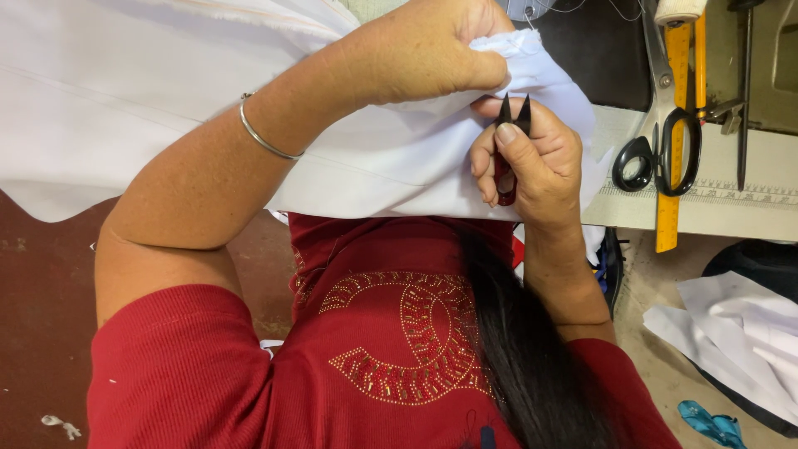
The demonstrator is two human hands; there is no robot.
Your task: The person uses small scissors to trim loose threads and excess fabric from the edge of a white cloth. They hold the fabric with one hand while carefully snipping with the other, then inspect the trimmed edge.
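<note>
My left hand (pixel 424 50) pinches a bunched edge of white fabric (pixel 125 100) that lies spread across my lap and the table. A thin silver bangle sits on that wrist. Just below it, my right hand (pixel 536 162) grips small black thread snips (pixel 513 116) with a red loop at the handle. Their open blades point up at the pinched fabric edge.
Large black-handled scissors (pixel 661 141) lie on a yellow ruler (pixel 675 125) at the right of the work table (pixel 748 208). White cloth pieces (pixel 740 333) and a blue scrap (pixel 706 422) lie on the floor at right. A dark red floor shows at left.
</note>
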